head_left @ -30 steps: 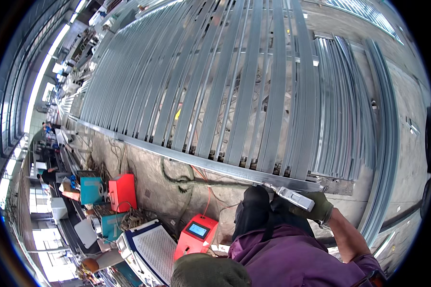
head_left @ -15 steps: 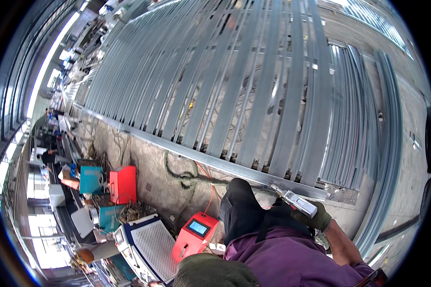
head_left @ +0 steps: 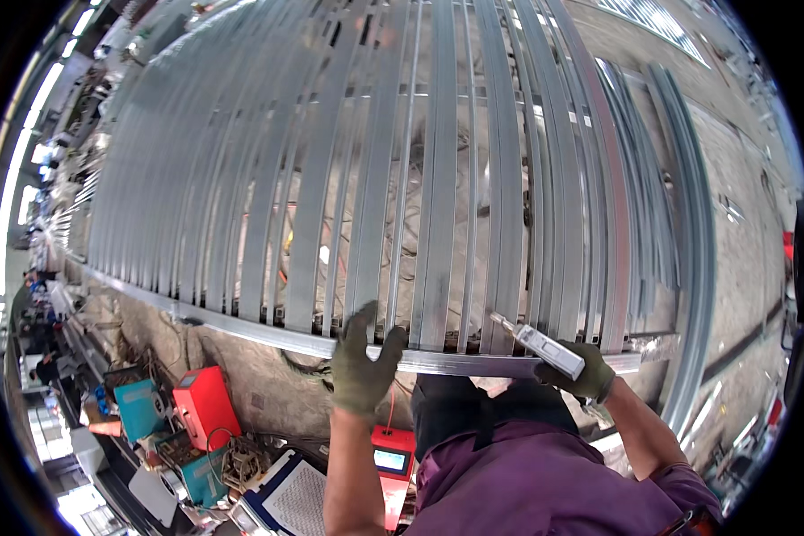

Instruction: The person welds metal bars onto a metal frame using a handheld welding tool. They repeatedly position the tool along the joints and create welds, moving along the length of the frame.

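Observation:
My right hand (head_left: 590, 373), in a dark green glove, is closed around a silver-white boxy welding gun (head_left: 552, 351). The gun's narrow nozzle points up and left over the metal strips, near the front rail. My left hand (head_left: 363, 368), gloved alike, reaches over the front rail (head_left: 460, 364) with thumb and fingers apart and nothing in it. Its fingertips are at the near ends of the long grey metal strips (head_left: 375, 205). Those strips lie side by side across the frame, with gaps between them. Part of the gun's grip is hidden by my right hand.
A red machine with a lit screen (head_left: 391, 460) stands by my left forearm. Farther left are another red box (head_left: 207, 406), teal units (head_left: 140, 411) and a white-and-blue case (head_left: 286, 491). More long metal profiles (head_left: 688, 223) lie at the right. Cables run over the concrete floor.
My left hand has come up from the lower edge to the front rail, fingers spreading. The view has shifted closer over the strips. My right hand still holds the welding gun.

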Available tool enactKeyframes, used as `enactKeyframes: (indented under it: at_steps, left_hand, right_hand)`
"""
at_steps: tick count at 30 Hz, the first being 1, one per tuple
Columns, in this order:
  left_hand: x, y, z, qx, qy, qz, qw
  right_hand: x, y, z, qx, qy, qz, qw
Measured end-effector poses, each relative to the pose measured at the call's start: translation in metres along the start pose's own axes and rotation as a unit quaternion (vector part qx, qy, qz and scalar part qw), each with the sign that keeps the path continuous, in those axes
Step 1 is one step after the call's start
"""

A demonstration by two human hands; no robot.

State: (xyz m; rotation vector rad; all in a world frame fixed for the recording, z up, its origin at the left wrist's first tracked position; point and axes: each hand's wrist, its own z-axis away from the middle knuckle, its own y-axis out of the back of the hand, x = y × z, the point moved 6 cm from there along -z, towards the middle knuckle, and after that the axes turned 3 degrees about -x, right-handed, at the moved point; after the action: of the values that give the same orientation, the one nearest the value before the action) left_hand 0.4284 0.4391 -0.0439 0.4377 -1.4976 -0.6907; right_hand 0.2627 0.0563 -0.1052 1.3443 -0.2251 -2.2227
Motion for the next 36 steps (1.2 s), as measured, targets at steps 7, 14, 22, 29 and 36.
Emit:
enactKeyframes:
  at_steps: [7, 14, 22, 29, 36]
  left_hand:
    - [-0.157, -0.027, -0.053, -0.121, -0.048, -0.256, 0.958]
    - [-0.174, -0.042, -0.058, -0.203, -0.043, -0.229, 0.951]
    - [-0.134, -0.084, -0.090, -0.261, -0.119, -0.238, 0.928]
    - [-0.128, -0.110, -0.094, -0.339, -0.040, -0.341, 0.876]
    - [-0.121, -0.111, -0.102, -0.348, -0.002, -0.372, 0.860]
  right_hand:
    - [-0.054, -0.038, -0.039, 0.060, -0.017, -0.033, 0.998]
    - [-0.069, -0.052, -0.070, 0.076, 0.004, -0.021, 0.997]
    - [-0.048, -0.037, -0.087, 0.117, 0.025, -0.045, 0.992]
    - [-0.040, -0.013, -0.100, 0.122, 0.044, -0.120, 0.984]
    - [-0.002, -0.006, -0.107, 0.061, 0.030, -0.220, 0.973]
